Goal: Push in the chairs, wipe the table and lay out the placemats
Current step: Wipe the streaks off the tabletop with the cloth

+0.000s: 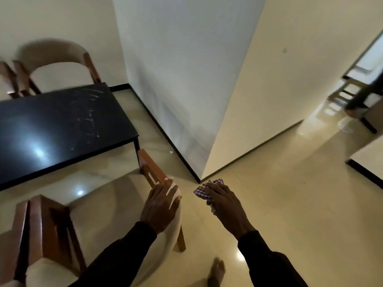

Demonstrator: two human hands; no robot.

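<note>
table: black table (62,125), near corner at 10 o'clock from chair (154,172)
room: open floor (290,204) at 3 o'clock; wall corner (199,179) at 12
left hand (160,206): fingers flat on chair back
right hand (226,206): grips checked cloth (202,190), sticking out at 11

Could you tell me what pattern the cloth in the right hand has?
The cloth is checked purple and white; the head view shows it.
</note>
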